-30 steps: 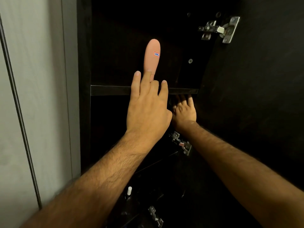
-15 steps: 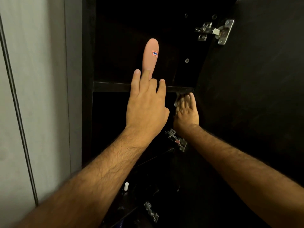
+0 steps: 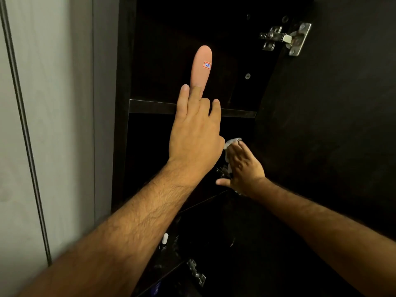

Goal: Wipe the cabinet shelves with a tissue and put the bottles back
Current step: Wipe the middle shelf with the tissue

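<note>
A pink bottle (image 3: 201, 65) with a small red-and-blue label stands upright at the front of the upper shelf (image 3: 150, 106) in the dark cabinet. My left hand (image 3: 195, 133) reaches up to it and holds its base, with the fingers pointing up over the shelf edge and the thumb hidden. Below that shelf and to the right, my right hand (image 3: 243, 166) holds a crumpled white tissue (image 3: 232, 142) under its fingers, with the thumb spread out to the left. It is close to the cabinet's right side wall.
The open cabinet door (image 3: 332, 125) fills the right side, with a metal hinge (image 3: 285, 38) at its top. A small white-capped bottle (image 3: 165, 240) and another hinge (image 3: 196, 273) sit in the dark lower part. A grey wall (image 3: 53, 125) is on the left.
My right hand has drawn back and down from under the upper shelf, and the white tissue now shows at its fingertips. My left hand and the pink bottle have stayed in place.
</note>
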